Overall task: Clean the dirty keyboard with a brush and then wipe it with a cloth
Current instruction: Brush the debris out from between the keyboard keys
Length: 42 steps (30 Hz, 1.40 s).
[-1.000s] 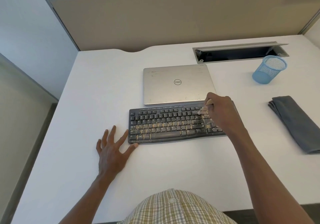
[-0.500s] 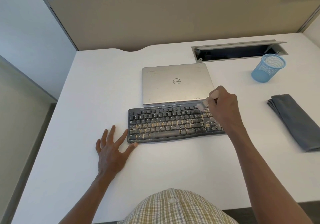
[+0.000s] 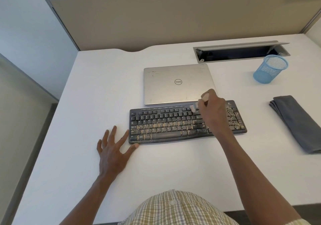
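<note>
- Centrally, a black Logitech keyboard lies flat on the white table; all places below are given from it.
- Tan grit coats the middle and lower key rows and the number pad at its right end; the top rows look cleaner.
- Right hand is over the keyboard's upper right part, fingers curled in a grip on a small brush.
- The brush's pale wooden handle shows above the knuckles; its light bristles point down and left, at the top key row near the far edge. Whether the bristles touch the keys cannot be told.
- Left hand lies flat on the table just left of the keyboard's near-left corner, fingers spread and straight, grasping nothing; the thumb tip touches that corner.
- A folded dark grey cloth lies on the table well to the right of the keyboard, untouched.
- A closed silver Dell laptop sits just behind the keyboard, its near edge close to the keyboard's far edge.
- A blue mesh pen cup stands behind and to the right, upright.
- An open cable tray is set into the table further behind, beyond the laptop, on the right.
- A checked shirt fills the near edge.
</note>
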Tool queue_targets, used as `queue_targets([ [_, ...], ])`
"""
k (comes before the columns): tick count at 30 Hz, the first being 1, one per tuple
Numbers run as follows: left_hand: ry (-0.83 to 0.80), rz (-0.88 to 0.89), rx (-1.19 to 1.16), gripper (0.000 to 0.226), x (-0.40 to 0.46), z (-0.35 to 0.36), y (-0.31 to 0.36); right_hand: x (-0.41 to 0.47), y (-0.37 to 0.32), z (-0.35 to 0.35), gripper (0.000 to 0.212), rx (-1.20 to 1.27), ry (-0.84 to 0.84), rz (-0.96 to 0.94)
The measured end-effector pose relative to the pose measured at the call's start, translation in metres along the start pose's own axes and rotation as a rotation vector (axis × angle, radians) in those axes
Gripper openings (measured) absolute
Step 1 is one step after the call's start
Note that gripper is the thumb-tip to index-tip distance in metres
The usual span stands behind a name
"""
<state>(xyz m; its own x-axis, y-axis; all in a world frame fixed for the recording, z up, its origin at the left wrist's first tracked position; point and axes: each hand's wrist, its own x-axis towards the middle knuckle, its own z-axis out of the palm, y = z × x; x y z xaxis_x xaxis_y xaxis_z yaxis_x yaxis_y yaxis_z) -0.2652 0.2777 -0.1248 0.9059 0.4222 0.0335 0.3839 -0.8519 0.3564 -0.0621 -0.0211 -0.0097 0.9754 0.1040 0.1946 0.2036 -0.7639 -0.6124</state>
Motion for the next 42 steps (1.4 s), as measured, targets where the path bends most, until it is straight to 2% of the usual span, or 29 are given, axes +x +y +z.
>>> queue_targets([
  [4, 0.005, -0.004, -0.004, 0.075, 0.000, 0.000, 0.000, 0.000, 0.003, -0.001, 0.006, -0.038, -0.050, 0.007],
  [8, 0.001, 0.004, 0.004, 0.076, 0.000, 0.000, 0.000, 0.005, -0.001, -0.002, 0.009, 0.087, 0.017, 0.091],
  [11, -0.002, 0.002, -0.003, 0.077, -0.001, -0.001, 0.001, 0.007, 0.006, -0.001, 0.007, 0.133, 0.000, 0.184],
  [15, -0.002, -0.008, -0.007, 0.077, -0.001, -0.003, 0.003, 0.009, 0.021, -0.011, 0.007, 0.035, 0.078, 0.255],
  [19, 0.000, -0.002, -0.010, 0.078, -0.001, -0.003, 0.003, 0.010, 0.016, -0.020, 0.008, 0.034, 0.124, 0.217],
  [24, 0.010, -0.004, -0.012, 0.078, 0.000, -0.002, 0.003, 0.004, 0.013, -0.007, 0.008, 0.040, 0.036, 0.148],
  [30, 0.005, -0.007, -0.005, 0.077, -0.001, -0.001, 0.002, 0.011, 0.017, -0.019, 0.010, 0.059, 0.163, 0.164],
  [33, 0.003, -0.006, -0.007, 0.077, 0.000, -0.002, 0.002, 0.010, 0.018, -0.015, 0.012, 0.026, 0.089, 0.125],
  [38, 0.003, -0.010, -0.008, 0.077, 0.000, 0.000, 0.001, -0.004, 0.021, -0.016, 0.015, -0.164, -0.012, 0.111],
  [42, 0.006, -0.008, -0.012, 0.076, 0.000, -0.001, 0.002, -0.002, 0.017, -0.026, 0.008, -0.086, 0.052, 0.133],
])
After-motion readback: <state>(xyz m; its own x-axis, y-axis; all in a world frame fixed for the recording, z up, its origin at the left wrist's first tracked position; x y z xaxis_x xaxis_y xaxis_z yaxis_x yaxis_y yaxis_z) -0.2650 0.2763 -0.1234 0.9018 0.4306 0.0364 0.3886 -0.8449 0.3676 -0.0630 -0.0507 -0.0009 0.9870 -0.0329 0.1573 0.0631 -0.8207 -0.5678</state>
